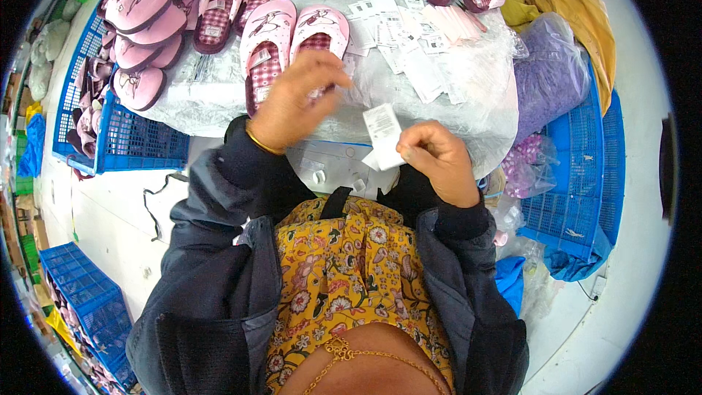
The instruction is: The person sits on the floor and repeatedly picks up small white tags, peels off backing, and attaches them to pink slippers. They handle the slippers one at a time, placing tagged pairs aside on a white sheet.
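Observation:
My left hand (pixel 301 99) is over the open ends of a pair of pink slippers (pixel 269 25) with checked insoles and a printed figure on top. Its fingers look slightly smeared, reach to the right and stand apart, with nothing visible in them. Between the thumb and curled fingers of my right hand (pixel 441 161) is a small stack of white paper labels (pixel 382 132) with fine print, held out over the table's near edge. A small pale label lies on the insole of the left slipper of the pair.
A plastic-covered table (pixel 208 106) bears loose white labels (pixel 420 69), stacked pink slippers (pixel 139 11) and more slippers at the far edge. Blue crates stand left (pixel 146 135) and right (pixel 570 205). A purple bagged bundle (pixel 552 73) sits at the right.

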{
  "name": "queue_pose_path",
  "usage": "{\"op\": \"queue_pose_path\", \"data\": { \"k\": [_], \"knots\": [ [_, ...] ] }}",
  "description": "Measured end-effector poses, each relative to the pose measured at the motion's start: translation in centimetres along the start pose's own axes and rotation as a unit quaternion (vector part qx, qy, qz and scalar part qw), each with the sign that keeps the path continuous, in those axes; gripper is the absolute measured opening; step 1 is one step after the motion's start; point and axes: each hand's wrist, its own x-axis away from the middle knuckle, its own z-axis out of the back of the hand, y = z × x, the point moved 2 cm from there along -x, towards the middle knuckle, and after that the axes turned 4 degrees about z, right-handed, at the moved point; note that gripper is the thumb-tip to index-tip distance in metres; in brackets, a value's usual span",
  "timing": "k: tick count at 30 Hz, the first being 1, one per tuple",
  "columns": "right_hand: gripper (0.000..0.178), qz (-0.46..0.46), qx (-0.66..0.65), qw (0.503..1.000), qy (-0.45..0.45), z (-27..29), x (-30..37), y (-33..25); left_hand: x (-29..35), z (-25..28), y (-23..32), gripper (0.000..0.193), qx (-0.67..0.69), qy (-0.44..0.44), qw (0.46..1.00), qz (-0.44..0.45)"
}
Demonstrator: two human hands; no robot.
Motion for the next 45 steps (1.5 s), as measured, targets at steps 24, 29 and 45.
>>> {"op": "queue_pose_path", "data": {
  "k": [24,29,45],
  "knots": [
    [0.016,0.098,-0.136,0.985,0.038,-5.4,-8.6,-4.3,-6.1,3.9,-6.7,0.034,-0.353,-0.199,0.900,-0.159],
    [0.013,0.018,-0.209,0.972,0.109,-7.1,-13.9,2.9,-6.8,4.1,-6.9,0.036,-0.332,-0.224,0.903,-0.157],
    [0.027,0.003,0.124,0.981,0.150,-7.8,-15.5,4.9,-6.3,2.9,-11.5,0.017,-0.188,-0.165,0.968,-0.024]
  ]
}}
